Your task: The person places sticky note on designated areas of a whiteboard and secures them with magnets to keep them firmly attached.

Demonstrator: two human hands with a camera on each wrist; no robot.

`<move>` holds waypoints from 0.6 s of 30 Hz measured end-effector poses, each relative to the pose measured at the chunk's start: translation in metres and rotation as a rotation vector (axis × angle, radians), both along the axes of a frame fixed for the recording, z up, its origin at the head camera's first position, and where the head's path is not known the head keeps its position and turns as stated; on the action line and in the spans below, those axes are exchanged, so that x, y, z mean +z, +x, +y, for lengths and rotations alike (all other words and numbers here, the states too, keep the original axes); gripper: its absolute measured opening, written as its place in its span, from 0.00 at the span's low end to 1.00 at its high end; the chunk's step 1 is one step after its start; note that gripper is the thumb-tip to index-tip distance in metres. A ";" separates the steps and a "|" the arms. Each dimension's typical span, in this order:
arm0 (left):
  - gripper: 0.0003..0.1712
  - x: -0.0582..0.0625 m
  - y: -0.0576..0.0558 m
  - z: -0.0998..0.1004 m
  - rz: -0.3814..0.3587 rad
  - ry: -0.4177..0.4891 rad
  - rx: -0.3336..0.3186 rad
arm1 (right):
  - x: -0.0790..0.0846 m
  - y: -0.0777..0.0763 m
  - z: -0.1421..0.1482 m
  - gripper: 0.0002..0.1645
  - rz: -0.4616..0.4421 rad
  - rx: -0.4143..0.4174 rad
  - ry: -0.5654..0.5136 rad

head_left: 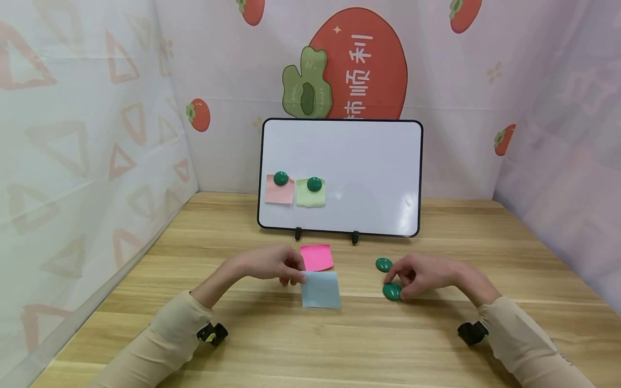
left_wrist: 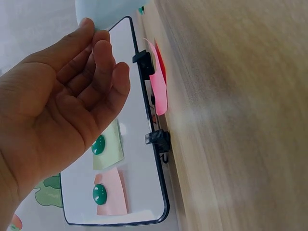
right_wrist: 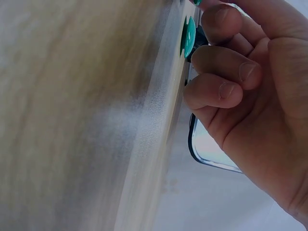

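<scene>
My left hand pinches the left edge of a light blue sticky note between thumb and fingers. Just behind the blue note lies a bright pink sticky note on the table. To the right, the thumb and index finger of my right hand pinch a round green magnet at the tabletop. A second green magnet lies just behind those fingertips. In the right wrist view, this second magnet shows beyond the curled fingers, while the pinched one is mostly cut off at the top edge.
A whiteboard with a black frame stands on small black feet at the back. A pale pink note and a pale green note hang on its left half, each under a green magnet. Patterned cloth walls surround the table.
</scene>
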State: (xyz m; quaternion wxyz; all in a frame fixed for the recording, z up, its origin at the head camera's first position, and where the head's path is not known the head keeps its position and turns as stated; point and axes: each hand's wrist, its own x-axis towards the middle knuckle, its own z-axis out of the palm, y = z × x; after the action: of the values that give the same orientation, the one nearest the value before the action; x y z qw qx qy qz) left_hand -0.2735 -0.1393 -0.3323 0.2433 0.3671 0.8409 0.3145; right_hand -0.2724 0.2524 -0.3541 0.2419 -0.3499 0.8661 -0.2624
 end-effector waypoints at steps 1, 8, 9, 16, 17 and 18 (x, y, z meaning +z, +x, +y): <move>0.09 0.000 0.000 0.000 0.003 0.007 0.004 | 0.000 0.000 0.000 0.19 0.008 -0.001 -0.002; 0.11 -0.002 -0.003 0.000 0.034 0.041 0.052 | 0.000 0.000 -0.002 0.21 0.058 -0.009 0.002; 0.12 -0.003 -0.003 0.000 0.040 0.043 0.060 | 0.000 0.000 -0.002 0.21 0.061 -0.009 0.002; 0.12 -0.006 -0.008 -0.001 0.094 0.029 0.086 | -0.001 -0.001 -0.004 0.21 0.072 0.003 -0.006; 0.12 -0.006 -0.009 0.000 0.098 0.028 0.085 | -0.001 -0.001 -0.005 0.21 0.072 0.005 -0.008; 0.12 -0.006 -0.010 0.000 0.103 0.026 0.083 | 0.000 0.000 -0.005 0.21 0.072 0.003 -0.008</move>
State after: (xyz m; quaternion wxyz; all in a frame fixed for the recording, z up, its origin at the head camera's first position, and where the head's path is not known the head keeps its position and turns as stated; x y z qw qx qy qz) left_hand -0.2831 -0.1390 -0.3382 0.1817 0.3507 0.8626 0.3161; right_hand -0.2726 0.2474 -0.3545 0.2099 -0.3614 0.8727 -0.2526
